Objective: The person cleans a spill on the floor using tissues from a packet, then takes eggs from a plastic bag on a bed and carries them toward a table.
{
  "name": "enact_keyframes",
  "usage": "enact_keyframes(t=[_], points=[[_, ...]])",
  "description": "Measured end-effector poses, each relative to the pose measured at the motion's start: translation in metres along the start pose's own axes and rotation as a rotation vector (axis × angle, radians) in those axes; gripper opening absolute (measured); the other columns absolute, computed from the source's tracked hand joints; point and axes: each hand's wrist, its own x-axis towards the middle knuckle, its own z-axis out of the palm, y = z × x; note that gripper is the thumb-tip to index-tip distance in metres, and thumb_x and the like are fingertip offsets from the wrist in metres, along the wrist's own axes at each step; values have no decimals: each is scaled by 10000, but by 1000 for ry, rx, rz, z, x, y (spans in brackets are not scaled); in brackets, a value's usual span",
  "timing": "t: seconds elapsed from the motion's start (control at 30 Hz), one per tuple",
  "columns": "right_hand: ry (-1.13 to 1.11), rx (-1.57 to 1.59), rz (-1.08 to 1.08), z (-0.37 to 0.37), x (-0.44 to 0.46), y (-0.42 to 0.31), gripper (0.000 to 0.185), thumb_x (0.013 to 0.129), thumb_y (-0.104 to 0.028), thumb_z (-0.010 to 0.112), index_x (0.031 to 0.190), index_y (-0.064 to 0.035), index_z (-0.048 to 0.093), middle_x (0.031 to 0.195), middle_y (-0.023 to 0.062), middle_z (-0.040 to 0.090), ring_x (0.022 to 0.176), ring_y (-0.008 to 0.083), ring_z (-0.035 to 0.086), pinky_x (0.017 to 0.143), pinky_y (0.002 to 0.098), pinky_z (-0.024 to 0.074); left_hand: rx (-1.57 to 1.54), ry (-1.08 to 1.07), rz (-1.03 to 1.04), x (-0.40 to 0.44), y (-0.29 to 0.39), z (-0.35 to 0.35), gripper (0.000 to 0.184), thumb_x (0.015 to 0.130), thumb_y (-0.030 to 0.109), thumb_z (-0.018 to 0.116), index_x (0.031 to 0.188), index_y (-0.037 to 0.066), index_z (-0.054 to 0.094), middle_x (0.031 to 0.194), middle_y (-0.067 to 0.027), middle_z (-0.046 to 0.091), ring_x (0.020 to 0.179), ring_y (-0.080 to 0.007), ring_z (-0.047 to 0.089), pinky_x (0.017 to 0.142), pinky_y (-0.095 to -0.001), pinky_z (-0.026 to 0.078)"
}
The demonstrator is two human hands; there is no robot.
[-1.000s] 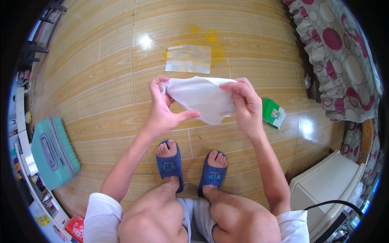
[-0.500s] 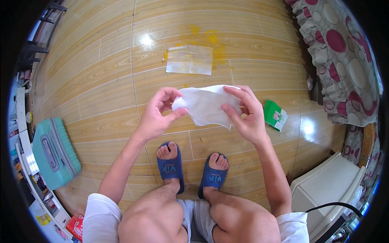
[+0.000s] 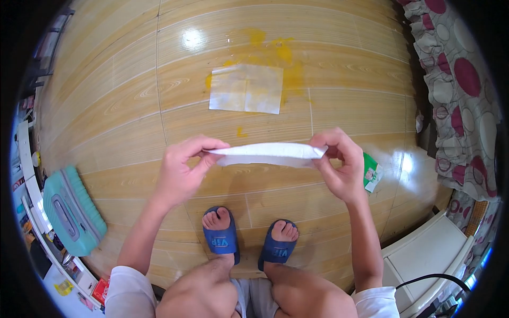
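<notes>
A white tissue is stretched level between my two hands, above the floor. My left hand pinches its left end between thumb and fingers. At the right end, my right hand grips the tissue the same way. Farther ahead, a damp, creased white sheet lies flat on the wood-patterned floor. Yellow liquid is spread beyond it and at its sides, with a small yellow spot nearer my hands.
A green packet lies right of my right hand, partly hidden by it. A teal suitcase is at the left. A dotted curtain and a white cabinet stand right. My feet wear blue slippers.
My hands have moved apart and pulled the tissue into a narrow, level strip. The view has shifted, so the floor items appear lower.
</notes>
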Motion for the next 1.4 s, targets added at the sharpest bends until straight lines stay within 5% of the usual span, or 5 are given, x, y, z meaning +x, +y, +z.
enact_keyframes(t=[0.27, 0.37, 0.77, 1.03, 1.4], points=[[150, -221, 208, -1, 134, 98, 238, 869, -171, 684, 1044, -16, 640, 814, 95, 613, 704, 174, 620, 621, 290, 494, 288, 129, 88, 185, -45, 2, 244, 925, 170, 626, 1103, 4, 651, 998, -93, 682, 917, -169, 645, 824, -301, 513], [403, -462, -165, -2, 149, 117, 280, 854, -151, 681, 1099, -27, 631, 955, 124, 618, 871, 232, 623, 731, 325, 498, 432, 294, 325, 198, -47, 30, 257, 913, 141, 610, 1138, 20, 639, 1116, -136, 657, 1027, -254, 633, 900, -350, 503], [397, -769, 274, -48, -43, 80, 337, 811, -135, 688, 1133, -82, 604, 1106, 151, 570, 1057, 311, 556, 854, 410, 466, 1012, -166, 491, 118, -74, 88, 380, 891, 145, 590, 1235, -11, 546, 1384, -195, 479, 1326, -342, 407, 1130, -459, 298], [255, -1117, 637, -83, -162, 106, 812, 691, -357, 802, 1396, -139, 465, 1359, 228, 442, 1217, 404, 447, 1057, 522, 336, 1014, -216, 519, 78, -68, 86, 358, 925, 155, 557, 1244, -7, 545, 1399, -188, 474, 1353, -342, 385, 1146, -457, 283], [627, -691, 426, -99, -172, 126, 425, 803, -201, 723, 1181, -65, 585, 1007, 163, 672, 967, 312, 638, 843, 418, 495, 657, -173, 624, 10, -3, 115, 166, 872, 89, 620, 1016, 9, 642, 1119, -155, 617, 1105, -342, 563, 944, -422, 456]])
